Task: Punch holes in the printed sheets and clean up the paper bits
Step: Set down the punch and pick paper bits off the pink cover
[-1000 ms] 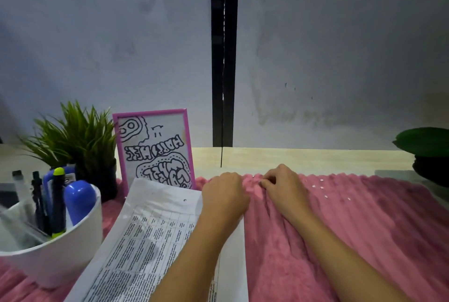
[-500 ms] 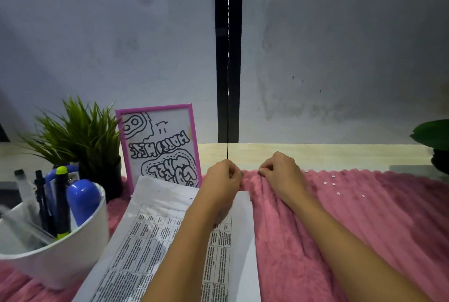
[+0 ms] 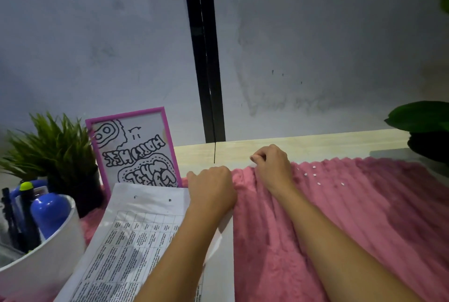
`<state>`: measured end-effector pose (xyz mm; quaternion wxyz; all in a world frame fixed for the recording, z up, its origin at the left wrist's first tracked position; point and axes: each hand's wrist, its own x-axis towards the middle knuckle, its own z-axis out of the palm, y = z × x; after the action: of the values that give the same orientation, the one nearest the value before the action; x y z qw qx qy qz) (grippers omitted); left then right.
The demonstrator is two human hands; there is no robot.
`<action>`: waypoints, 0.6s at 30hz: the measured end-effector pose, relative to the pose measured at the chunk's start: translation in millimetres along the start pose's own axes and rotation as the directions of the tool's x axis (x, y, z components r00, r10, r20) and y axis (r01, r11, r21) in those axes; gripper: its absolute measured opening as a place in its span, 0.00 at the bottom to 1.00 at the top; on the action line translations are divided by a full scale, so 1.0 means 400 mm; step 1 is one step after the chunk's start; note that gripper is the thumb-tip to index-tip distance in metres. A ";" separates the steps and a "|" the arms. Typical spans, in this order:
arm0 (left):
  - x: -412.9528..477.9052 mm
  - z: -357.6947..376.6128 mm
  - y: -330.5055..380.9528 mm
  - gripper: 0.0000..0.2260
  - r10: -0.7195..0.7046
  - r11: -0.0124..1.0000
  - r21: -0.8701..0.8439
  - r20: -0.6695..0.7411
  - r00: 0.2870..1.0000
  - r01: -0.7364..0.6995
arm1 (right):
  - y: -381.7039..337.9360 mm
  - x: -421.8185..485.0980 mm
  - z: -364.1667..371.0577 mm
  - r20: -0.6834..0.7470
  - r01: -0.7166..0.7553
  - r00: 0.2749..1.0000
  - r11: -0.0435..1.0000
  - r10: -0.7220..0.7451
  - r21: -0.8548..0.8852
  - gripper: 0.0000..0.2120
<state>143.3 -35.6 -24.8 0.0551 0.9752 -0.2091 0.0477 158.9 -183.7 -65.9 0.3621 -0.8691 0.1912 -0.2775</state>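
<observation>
Pink fluffy cloth (image 3: pixel 340 229) was spread over the desk (image 3: pixel 315 146). The little white paper bits (image 3: pixel 314 175) were scattered on it, far and to the right, just beside the right hand (image 3: pixel 272 168). The printed sheets (image 3: pixel 136 241) were laid near and to the left, and two punched holes were seen by their far edge.

The left hand (image 3: pixel 211 192) was curled into a fist at the far right corner of the sheets. Whether anything was kept inside it could not be told. The right hand was curled too, at the far edge of the cloth, with its thumb and fingertips (image 3: pixel 253 157) pressed together in a pinch. What was pinched was too small to be seen.

The punching looked done, and the picking up looked only partly done.

Several things could go wrong from here. The bits were tiny and light, so they could be pushed down into the fluff if the cloth was rubbed or pressed. They could be flicked onto the bare desk if the cloth was tugged or bunched. If bits were kept in the left fist, some could be dropped when it was loosened. The sheets could be creased under the left arm (image 3: pixel 170 253), which was laid across them. A bit could also be missed, since small white dots were hard to spot between the soft ridges in the dim light.
</observation>
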 end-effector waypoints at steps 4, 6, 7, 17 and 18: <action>0.019 0.015 -0.030 0.12 -0.029 0.973 -0.221 0.138 0.990 0.059 | -0.003 0.000 -0.016 -0.055 -0.038 0.997 0.985 0.048 0.167 0.08; 0.025 0.029 -0.048 0.13 -0.050 0.909 -0.403 0.134 0.990 0.101 | -0.010 0.007 -0.028 -0.088 -0.058 0.993 0.965 0.083 0.254 0.10; 0.026 0.035 -0.054 0.14 -0.073 0.879 -0.462 0.106 0.992 0.114 | -0.016 0.012 -0.038 -0.108 -0.058 0.990 0.953 0.094 0.298 0.10; -0.011 -0.086 0.036 0.06 -0.087 0.588 -0.798 -0.220 0.972 -0.128 | -0.108 -0.076 -0.394 -0.166 0.137 0.983 0.917 -0.079 0.375 0.09; -0.045 -0.122 0.079 0.06 -0.034 0.549 -0.808 -0.275 0.961 -0.212 | -0.101 -0.113 -0.452 -0.169 0.166 0.979 0.922 -0.112 0.351 0.09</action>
<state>110.6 -51.0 24.1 0.5329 0.8060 -0.2472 0.0725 17.2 -227.4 53.6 0.4807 -0.7759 0.1002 -0.3960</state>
